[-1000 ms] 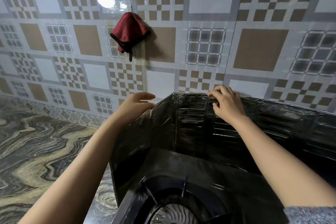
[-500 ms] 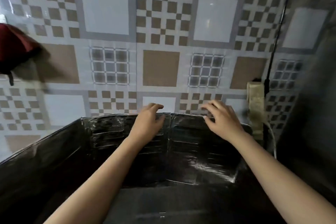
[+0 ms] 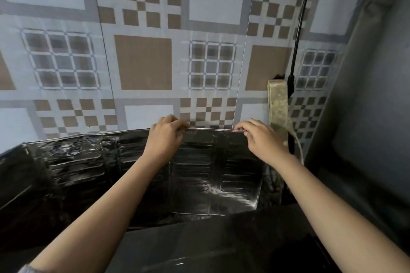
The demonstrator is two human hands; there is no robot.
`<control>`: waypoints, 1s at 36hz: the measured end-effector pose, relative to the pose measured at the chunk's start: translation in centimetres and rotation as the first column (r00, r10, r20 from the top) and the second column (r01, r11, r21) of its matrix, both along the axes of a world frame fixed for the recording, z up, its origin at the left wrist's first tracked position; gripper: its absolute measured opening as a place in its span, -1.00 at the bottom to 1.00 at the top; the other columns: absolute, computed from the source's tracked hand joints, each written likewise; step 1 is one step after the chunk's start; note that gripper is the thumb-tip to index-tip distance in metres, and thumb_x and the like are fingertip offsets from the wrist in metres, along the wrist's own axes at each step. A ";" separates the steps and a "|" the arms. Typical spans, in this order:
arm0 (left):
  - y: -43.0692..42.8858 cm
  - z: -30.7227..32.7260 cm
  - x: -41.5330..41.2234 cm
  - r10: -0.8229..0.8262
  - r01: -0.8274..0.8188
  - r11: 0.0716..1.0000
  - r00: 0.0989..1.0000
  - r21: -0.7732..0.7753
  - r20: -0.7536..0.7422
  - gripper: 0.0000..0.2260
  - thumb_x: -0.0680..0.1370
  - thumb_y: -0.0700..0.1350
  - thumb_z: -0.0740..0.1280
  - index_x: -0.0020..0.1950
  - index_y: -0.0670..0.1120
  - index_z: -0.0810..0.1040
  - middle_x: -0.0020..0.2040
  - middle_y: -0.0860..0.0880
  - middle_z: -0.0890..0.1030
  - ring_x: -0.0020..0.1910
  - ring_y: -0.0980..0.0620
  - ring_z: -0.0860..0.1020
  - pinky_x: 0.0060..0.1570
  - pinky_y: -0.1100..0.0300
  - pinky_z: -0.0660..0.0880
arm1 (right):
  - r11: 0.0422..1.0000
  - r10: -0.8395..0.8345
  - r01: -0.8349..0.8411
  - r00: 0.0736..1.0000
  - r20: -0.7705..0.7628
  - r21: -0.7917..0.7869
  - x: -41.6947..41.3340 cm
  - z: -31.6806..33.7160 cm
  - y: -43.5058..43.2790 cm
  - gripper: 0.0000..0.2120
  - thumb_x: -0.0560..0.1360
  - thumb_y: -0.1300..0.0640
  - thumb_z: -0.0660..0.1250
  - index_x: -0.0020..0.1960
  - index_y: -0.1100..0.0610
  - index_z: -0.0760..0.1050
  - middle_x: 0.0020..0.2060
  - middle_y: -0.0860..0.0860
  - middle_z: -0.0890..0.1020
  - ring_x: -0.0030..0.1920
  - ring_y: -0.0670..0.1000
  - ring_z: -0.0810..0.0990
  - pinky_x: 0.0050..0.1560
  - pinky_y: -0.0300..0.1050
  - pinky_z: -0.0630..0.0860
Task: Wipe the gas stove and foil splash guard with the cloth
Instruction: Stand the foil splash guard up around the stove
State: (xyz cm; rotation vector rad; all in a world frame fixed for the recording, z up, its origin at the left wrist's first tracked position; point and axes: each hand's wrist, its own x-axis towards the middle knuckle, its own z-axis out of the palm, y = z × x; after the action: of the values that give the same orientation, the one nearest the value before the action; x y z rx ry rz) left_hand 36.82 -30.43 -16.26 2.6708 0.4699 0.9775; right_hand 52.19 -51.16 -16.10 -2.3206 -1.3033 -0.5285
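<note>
Along splash guard (image 3: 199, 173) top edge, left hand (image 3: 165, 137), right hand (image 3: 260, 139) pinching

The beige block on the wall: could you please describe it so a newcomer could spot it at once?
Start at the patterned tile wall behind the black foil splash guard. Follow the guard's top edge rightwards past the right hand to the beige block. It is a pale, grimy upright bar, unlike the black cable beside it.

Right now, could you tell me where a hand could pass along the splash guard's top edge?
Free: the foil splash guard rim left of the left hand, and the stretch between both hands. Crowded: beyond the right hand, by the socket block and black cable.
</note>
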 end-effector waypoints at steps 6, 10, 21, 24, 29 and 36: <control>0.3 -0.3 -0.3 -0.056 0.058 0.995 0.998 -0.075 0.033 -0.83 0.55 -0.11 0.27 0.08 0.02 0.60 0.01 0.01 0.56 -0.04 0.00 0.54 0.10 -0.05 0.45 | 1.000 -0.017 0.017 1.000 -0.002 0.009 0.6 -0.4 0.7 -0.70 0.50 0.37 0.17 0.09 0.05 0.48 0.01 -0.03 0.54 0.05 0.06 0.47 0.02 0.03 0.41; 0.0 -0.3 -0.3 -0.072 0.076 0.992 0.997 -0.103 0.042 -0.83 0.56 -0.12 0.25 0.07 0.03 0.59 0.02 0.03 0.55 -0.09 0.11 0.48 0.11 0.05 0.38 | 0.999 -0.038 0.037 0.999 -0.029 -0.020 1.1 -0.3 0.9 -0.67 0.50 0.39 0.15 0.10 0.03 0.46 0.03 -0.01 0.54 0.07 0.05 0.46 0.06 0.05 0.40; -0.5 0.1 -0.3 -0.080 0.084 0.980 0.996 -0.178 0.033 -0.83 0.55 -0.12 0.25 0.06 0.00 0.60 -0.06 0.10 0.48 -0.07 0.07 0.49 0.13 -0.08 0.44 | 0.997 -0.034 0.036 0.999 -0.021 0.062 1.4 -0.4 1.0 -0.72 0.51 0.36 0.16 0.06 0.05 0.49 0.01 -0.01 0.57 0.06 0.03 0.48 0.06 0.01 0.39; -0.5 0.2 -0.3 -0.084 0.089 0.979 0.996 -0.184 0.034 -0.83 0.54 -0.12 0.25 0.05 0.01 0.61 -0.06 0.11 0.47 -0.08 0.08 0.48 0.13 -0.09 0.44 | 0.996 -0.022 0.021 1.000 0.007 0.086 1.4 -0.4 0.9 -0.75 0.51 0.34 0.18 0.05 0.06 0.51 -0.02 -0.01 0.58 0.04 0.04 0.49 -0.01 -0.06 0.35; -0.7 0.3 -0.6 -0.097 0.102 0.976 0.995 -0.194 0.033 -0.84 0.54 -0.12 0.26 0.05 0.00 0.61 -0.06 0.11 0.48 -0.05 0.06 0.50 0.12 -0.08 0.45 | 0.996 -0.024 0.024 1.000 -0.001 0.081 1.0 -0.3 0.8 -0.79 0.52 0.28 0.20 0.06 0.07 0.51 -0.01 -0.02 0.59 0.05 0.02 0.50 0.03 -0.06 0.37; -1.1 0.6 -0.8 -0.098 0.100 0.976 0.995 -0.193 0.017 -0.81 0.52 -0.17 0.26 0.08 -0.03 0.60 0.00 0.05 0.53 -0.04 0.04 0.52 0.14 -0.06 0.45 | 0.996 -0.029 0.030 0.999 -0.013 0.079 0.4 0.0 0.6 -0.81 0.52 0.25 0.21 0.08 0.08 0.50 0.01 -0.01 0.60 0.06 0.02 0.52 0.06 0.00 0.45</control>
State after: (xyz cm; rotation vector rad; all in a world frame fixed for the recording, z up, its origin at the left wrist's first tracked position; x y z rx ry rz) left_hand 35.98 -31.57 -15.63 2.4901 0.4036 0.8659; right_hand 52.60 -50.56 -16.12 -2.2777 -1.2221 -0.5649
